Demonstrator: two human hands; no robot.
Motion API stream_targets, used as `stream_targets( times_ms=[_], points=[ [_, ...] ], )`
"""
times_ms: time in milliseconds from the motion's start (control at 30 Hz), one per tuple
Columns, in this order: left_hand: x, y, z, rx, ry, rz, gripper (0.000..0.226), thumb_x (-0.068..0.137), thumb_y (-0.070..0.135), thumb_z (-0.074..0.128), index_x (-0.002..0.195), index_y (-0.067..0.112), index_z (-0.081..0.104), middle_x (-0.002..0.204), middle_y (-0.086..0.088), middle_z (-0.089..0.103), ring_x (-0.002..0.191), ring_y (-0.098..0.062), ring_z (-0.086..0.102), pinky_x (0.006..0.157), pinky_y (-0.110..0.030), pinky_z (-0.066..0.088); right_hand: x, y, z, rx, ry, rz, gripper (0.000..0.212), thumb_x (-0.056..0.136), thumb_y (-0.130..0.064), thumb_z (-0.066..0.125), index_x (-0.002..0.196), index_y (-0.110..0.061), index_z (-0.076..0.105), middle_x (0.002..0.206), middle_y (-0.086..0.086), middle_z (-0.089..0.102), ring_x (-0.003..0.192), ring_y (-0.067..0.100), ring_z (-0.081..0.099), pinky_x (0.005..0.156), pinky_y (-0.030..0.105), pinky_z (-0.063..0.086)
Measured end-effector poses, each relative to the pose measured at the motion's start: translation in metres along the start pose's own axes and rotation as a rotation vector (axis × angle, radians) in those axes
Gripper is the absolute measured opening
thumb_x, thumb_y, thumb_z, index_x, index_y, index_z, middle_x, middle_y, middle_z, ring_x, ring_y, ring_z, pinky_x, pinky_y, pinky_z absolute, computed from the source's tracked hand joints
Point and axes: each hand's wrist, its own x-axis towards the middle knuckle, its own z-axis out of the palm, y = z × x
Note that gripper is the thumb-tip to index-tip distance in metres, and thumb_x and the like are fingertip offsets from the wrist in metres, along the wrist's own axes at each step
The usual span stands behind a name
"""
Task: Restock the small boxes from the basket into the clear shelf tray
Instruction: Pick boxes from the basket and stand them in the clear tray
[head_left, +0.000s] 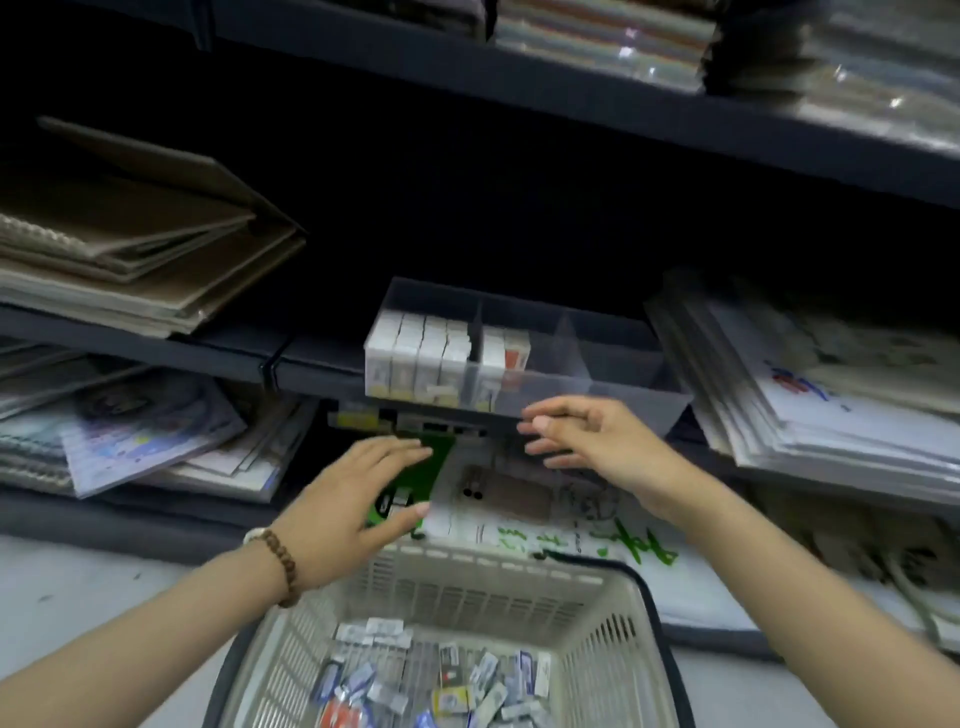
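Observation:
A clear shelf tray (613, 395) with dividers sits at the front edge of the middle shelf. Its left compartment holds a row of small white boxes (421, 358) standing upright, the middle one holds a few, and the right one looks empty. Below, a beige plastic basket (467, 587) holds several loose small boxes (441, 686) on its bottom. My left hand (353, 499) hovers above the basket's far rim with fingers straight, holding nothing. Just under the tray's front wall is my right hand (587, 441), fingers relaxed and empty.
Stacks of brown spiral pads (135, 244) lie on the shelf to the left, and wrapped paper packs (810, 384) to the right. Notebooks (145, 436) fill the lower left shelf. Green and white printed packs (519, 499) lie behind the basket.

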Motion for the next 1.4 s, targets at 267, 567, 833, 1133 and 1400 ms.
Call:
stream_targets(
  times_ms=[267,567,833,1133,1400],
  points=[
    [-0.088,-0.056,0.115,0.067,-0.689,-0.407,0.062,0.091,0.051,0.044,0.144,0.023,0.028,0.149,0.001,0.033,0.134,-0.014,0.035,0.108,-0.024,0.03,-0.009,0.19,0.104,0.108,-0.271,0.528,0.03,0.091,-0.016,0.06,0.12,-0.007,0.058,0.116,0.01,0.065,0.083,0.011,0.064,0.078,0.023,0.052],
    [-0.102,-0.088,0.211,-0.129,-0.714,-0.658,0.049,0.094,0.031,0.05,0.139,0.015,0.039,0.142,-0.009,0.042,0.125,-0.023,0.045,0.098,-0.025,0.037,-0.034,0.29,0.175,0.224,-0.271,0.792,0.032,0.091,-0.014,0.06,0.119,0.002,0.058,0.111,0.018,0.065,0.095,0.025,0.065,0.083,0.03,0.052],
    [-0.106,-0.108,0.244,0.016,-0.728,-0.645,0.032,0.085,0.024,0.065,0.115,0.016,0.057,0.123,-0.006,0.05,0.105,-0.02,0.055,0.087,-0.025,0.044,-0.034,0.326,0.161,0.304,-0.111,0.829,0.025,0.092,-0.013,0.058,0.115,-0.001,0.061,0.112,0.016,0.065,0.098,0.026,0.063,0.078,0.028,0.052],
    [-0.104,-0.109,0.248,-0.104,-0.56,-0.731,0.027,0.089,0.025,0.059,0.108,0.006,0.056,0.09,-0.005,0.056,0.08,-0.021,0.057,0.064,-0.027,0.047,-0.026,0.339,0.165,0.144,0.025,0.657,0.031,0.089,-0.017,0.063,0.118,-0.005,0.062,0.114,0.01,0.063,0.1,0.022,0.062,0.086,0.032,0.053],
    [-0.089,-0.09,0.234,-0.953,-0.062,-1.131,0.017,0.09,0.012,0.057,0.105,0.006,0.051,0.08,-0.005,0.063,0.05,-0.006,0.064,0.05,-0.021,0.056,0.004,0.348,0.202,-0.293,-0.076,0.539,0.031,0.082,-0.02,0.072,0.111,-0.016,0.065,0.119,0.006,0.042,0.113,0.025,0.053,0.098,0.039,0.045]
  ],
)
